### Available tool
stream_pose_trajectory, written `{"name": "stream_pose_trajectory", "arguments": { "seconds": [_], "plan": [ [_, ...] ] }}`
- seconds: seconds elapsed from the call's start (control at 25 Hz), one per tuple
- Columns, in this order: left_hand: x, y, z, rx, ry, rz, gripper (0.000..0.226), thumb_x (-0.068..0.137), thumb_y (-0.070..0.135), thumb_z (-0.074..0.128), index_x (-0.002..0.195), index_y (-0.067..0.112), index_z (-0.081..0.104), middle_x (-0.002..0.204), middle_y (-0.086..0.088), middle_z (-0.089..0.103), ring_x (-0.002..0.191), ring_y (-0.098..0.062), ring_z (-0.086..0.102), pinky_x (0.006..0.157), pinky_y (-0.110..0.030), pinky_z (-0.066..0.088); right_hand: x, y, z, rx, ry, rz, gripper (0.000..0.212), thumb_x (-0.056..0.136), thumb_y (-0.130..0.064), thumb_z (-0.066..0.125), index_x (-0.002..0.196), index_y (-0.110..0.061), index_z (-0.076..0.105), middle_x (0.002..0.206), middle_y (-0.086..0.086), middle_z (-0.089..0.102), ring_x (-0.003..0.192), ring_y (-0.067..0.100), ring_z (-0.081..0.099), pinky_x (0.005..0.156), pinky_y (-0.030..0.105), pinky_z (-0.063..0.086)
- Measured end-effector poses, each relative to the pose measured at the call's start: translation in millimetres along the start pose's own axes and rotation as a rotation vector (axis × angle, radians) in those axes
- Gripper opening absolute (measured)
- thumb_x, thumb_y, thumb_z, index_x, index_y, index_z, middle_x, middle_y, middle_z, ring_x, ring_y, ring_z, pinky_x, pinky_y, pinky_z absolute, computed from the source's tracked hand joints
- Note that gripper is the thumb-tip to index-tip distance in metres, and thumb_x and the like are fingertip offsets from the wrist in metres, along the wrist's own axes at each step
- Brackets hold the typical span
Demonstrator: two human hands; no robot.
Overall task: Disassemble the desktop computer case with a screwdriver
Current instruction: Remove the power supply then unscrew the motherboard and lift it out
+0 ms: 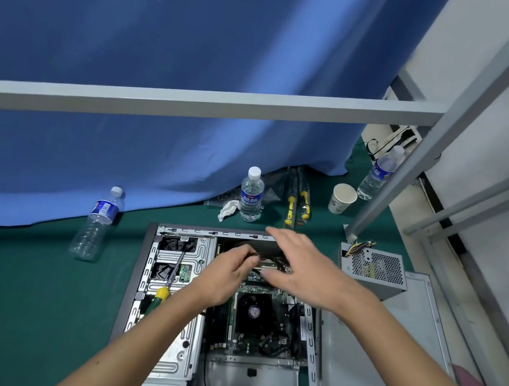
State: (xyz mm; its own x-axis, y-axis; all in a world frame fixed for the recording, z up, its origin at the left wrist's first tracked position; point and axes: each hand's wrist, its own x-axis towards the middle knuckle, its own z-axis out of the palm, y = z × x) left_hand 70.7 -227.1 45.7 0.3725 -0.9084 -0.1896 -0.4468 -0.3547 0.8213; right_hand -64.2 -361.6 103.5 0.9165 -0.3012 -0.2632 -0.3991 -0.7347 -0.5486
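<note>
Open computer case [172, 279] lies flat on the green desk [26, 293], near the front edge, side panel off. Both hands are over the motherboard [263, 322] at the case's far end. Left hand [226, 277]: fingers curled, pinching something dark inside; looks like a cable or connector, but motion blur makes it hard to confirm. Right hand [305, 268]: fingers straight and spread, hovering over the same spot, holding nothing.

Screwdriver [169, 278], yellow/green handle, rests on the drive cage just left of the left hand, not gripped.

Counts:
- 1 power supply [371, 271], out of the case, right of it
- 3 water bottles: [97, 224] left, [251, 195] by the far edge, [379, 173] far right corner
- 1 paper cup [342, 198]
- 2 yellow-handled tools [298, 203] near the far edge
- 1 crumpled tissue [228, 209]
</note>
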Motion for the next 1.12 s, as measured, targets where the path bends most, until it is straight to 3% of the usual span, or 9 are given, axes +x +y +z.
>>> {"name": "stream_pose_trajectory", "arguments": {
  "seconds": [0.08, 0.2, 0.4, 0.48, 0.56, 0.8, 0.92, 1.04, 1.12],
  "plan": [
    [-3.7, 2.7, -2.1, -0.189, -0.025, -0.064, 0.018, 0.104, 0.028, 0.045, 0.102, 0.02, 0.06, 0.084, 0.008, 0.059, 0.075, -0.007, 0.052, 0.068, -0.025, 0.041, 0.3, 9.3, 14.5, -0.072, -0.103, 0.088, 0.048, 0.098, -0.043, 0.051, 0.141, -0.027, 0.039, 0.124, -0.004, 0.054, 0.116, 0.013, 0.048, 0.098, 0.037, 0.042],
    [-6.9, 6.7, -1.3, -0.521, -0.017, -0.229, 0.032, 0.104, 0.025, 0.044, 0.081, 0.031, 0.066, 0.068, 0.016, 0.058, 0.063, -0.003, 0.053, 0.058, -0.015, 0.041, -9.6, 24.6, 37.7, 0.165, 0.082, 0.181, 0.02, 0.103, -0.041, 0.041, 0.109, -0.025, 0.052, 0.087, -0.006, 0.057, 0.082, 0.014, 0.058, 0.071, 0.031, 0.044],
    [-1.9, 31.2, 25.8, -1.078, 0.038, -0.4, 0.02, 0.103, 0.013, 0.042, 0.089, 0.012, 0.056, 0.078, -0.005, 0.064, 0.071, -0.016, 0.062, 0.068, -0.028, 0.051, -22.8, 10.5, 73.5, 0.738, -0.016, 0.308, 0.067, 0.066, -0.087, 0.056, 0.12, -0.052, 0.04, 0.116, -0.026, 0.06, 0.11, -0.006, 0.056, 0.093, 0.025, 0.045],
    [1.7, 38.2, 28.5, -1.257, -0.047, -0.448, 0.013, 0.102, 0.011, 0.041, 0.095, 0.01, 0.053, 0.085, -0.011, 0.061, 0.076, -0.022, 0.06, 0.074, -0.035, 0.052, -21.1, 14.5, 79.0, 0.756, -0.024, 0.354, 0.079, 0.062, -0.074, 0.072, 0.124, -0.038, 0.042, 0.118, -0.017, 0.063, 0.109, 0.002, 0.06, 0.098, 0.031, 0.048],
    [6.1, 39.6, 28.3, -1.236, -0.144, -0.456, 0.013, 0.101, 0.011, 0.04, 0.104, 0.007, 0.052, 0.098, -0.016, 0.059, 0.087, -0.025, 0.059, 0.083, -0.038, 0.049, -20.8, 25.4, 76.1, 0.749, 0.01, 0.383, 0.055, 0.075, -0.047, 0.078, 0.119, -0.028, 0.051, 0.111, -0.009, 0.068, 0.104, 0.009, 0.064, 0.098, 0.038, 0.049],
    [22.2, 20.1, 29.0, -0.611, -0.217, -0.429, 0.04, 0.104, 0.035, 0.043, 0.144, 0.026, 0.041, 0.145, -0.001, 0.05, 0.133, -0.018, 0.045, 0.105, -0.035, 0.037, -0.7, 62.0, 37.5, 0.613, 0.204, 0.413, 0.014, 0.09, -0.026, 0.067, 0.099, -0.029, 0.057, 0.097, -0.007, 0.067, 0.083, 0.007, 0.065, 0.071, 0.023, 0.052],
    [35.5, -16.6, 15.8, 0.031, -0.04, -0.44, 0.077, 0.097, 0.028, 0.059, 0.157, 0.025, 0.011, 0.16, -0.012, 0.018, 0.143, -0.032, 0.029, 0.118, -0.046, 0.027, 32.4, 97.6, 1.8, 0.568, 0.421, 0.541, 0.02, 0.088, -0.026, 0.071, 0.096, -0.017, 0.055, 0.091, -0.003, 0.064, 0.083, 0.014, 0.062, 0.071, 0.024, 0.046],
    [46.8, -49.1, -5.1, 0.539, -0.04, -0.494, 0.105, 0.087, 0.02, 0.073, 0.157, 0.029, -0.005, 0.163, -0.013, -0.01, 0.151, -0.035, -0.001, 0.123, -0.043, 0.01, 66.3, 130.2, -21.3, 0.345, 0.357, 0.589, 0.032, 0.08, -0.023, 0.08, 0.084, -0.017, 0.049, 0.08, -0.002, 0.057, 0.075, 0.019, 0.055, 0.065, 0.032, 0.043],
    [55.0, -63.3, -11.1, 0.65, -0.116, -0.548, 0.114, 0.085, 0.021, 0.076, 0.156, 0.03, -0.013, 0.162, -0.012, -0.02, 0.15, -0.035, -0.012, 0.122, -0.045, 0.007, 89.3, 147.5, -26.0, 0.163, 0.278, 0.577, 0.033, 0.078, -0.022, 0.081, 0.08, -0.018, 0.048, 0.082, 0.001, 0.06, 0.078, 0.023, 0.058, 0.068, 0.034, 0.046]
  ]
}}
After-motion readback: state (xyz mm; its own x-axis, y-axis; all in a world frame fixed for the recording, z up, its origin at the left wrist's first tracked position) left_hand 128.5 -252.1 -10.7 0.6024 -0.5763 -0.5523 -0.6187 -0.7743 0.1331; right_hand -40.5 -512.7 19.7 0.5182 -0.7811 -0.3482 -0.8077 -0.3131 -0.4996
